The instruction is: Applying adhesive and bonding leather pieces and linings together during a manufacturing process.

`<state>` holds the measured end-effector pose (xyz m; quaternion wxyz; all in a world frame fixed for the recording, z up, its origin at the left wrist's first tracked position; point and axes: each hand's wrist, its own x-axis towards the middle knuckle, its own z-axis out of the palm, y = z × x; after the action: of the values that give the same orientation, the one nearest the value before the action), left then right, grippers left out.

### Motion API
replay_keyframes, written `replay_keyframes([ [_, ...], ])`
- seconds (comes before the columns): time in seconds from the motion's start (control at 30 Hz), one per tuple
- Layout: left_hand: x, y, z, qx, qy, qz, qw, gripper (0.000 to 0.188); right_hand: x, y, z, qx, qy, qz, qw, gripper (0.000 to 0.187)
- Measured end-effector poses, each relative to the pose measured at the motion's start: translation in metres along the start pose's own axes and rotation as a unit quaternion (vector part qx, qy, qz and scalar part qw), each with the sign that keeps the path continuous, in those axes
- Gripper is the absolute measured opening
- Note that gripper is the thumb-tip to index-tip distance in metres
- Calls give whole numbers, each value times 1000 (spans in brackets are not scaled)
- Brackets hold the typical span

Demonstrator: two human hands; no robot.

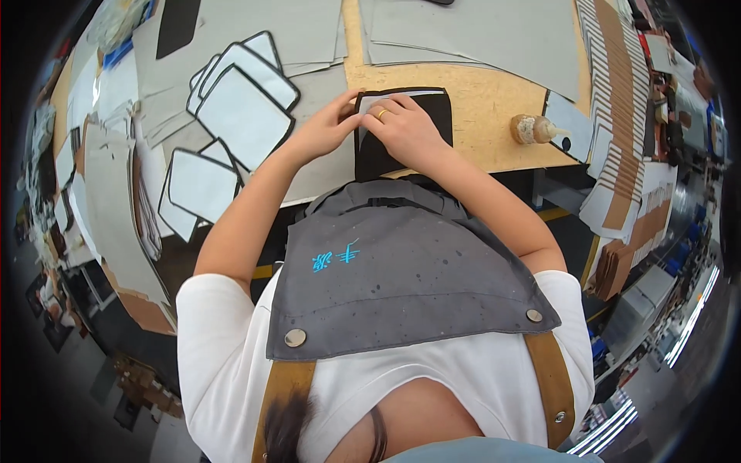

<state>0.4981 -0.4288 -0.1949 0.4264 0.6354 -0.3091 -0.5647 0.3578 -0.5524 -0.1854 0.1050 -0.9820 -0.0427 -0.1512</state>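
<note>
A squarish black panel (427, 123) with a pale grey strip along its far side lies at the table's front edge, just beyond my apron. My left hand (330, 126) grips its left edge, the fingers bent and the thumb pointing toward the other hand. Over the panel's upper middle, my right hand (404, 131), with a gold ring on one finger, has its fingers curled down onto the pale strip. The two hands nearly meet there. What lies under the right fingertips is hidden.
Several white panels with black borders (245, 116) overlap on the left, with smaller ones (202, 185) nearer me. A small bottle with a pale nozzle (531, 130) stands at right. Large grey sheets (471, 31) cover the far table (494, 92). Stacked card pieces (614, 100) line the right edge.
</note>
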Motion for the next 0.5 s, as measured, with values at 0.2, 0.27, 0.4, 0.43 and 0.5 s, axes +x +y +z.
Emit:
replay_keyframes([
  [0.2, 17, -24, 16, 189, 183, 16, 965, 39, 0, -14, -3, -22, -63, -24, 997, 15],
  [0.27, 25, -49, 14, 194, 325, 77, 922, 35, -8, -42, -13, 0, -103, -63, 993, 16],
  [0.4, 29, -77, -5, 170, 390, 60, 903, 44, -4, -39, -12, 141, -201, 13, 969, 26],
  [0.43, 25, -79, -7, 164, 408, 49, 897, 44, 3, -35, -9, 201, -235, 65, 949, 31],
  [0.5, 25, -80, -7, 241, 359, 44, 901, 46, 0, 0, 6, 157, -245, 94, 952, 46],
])
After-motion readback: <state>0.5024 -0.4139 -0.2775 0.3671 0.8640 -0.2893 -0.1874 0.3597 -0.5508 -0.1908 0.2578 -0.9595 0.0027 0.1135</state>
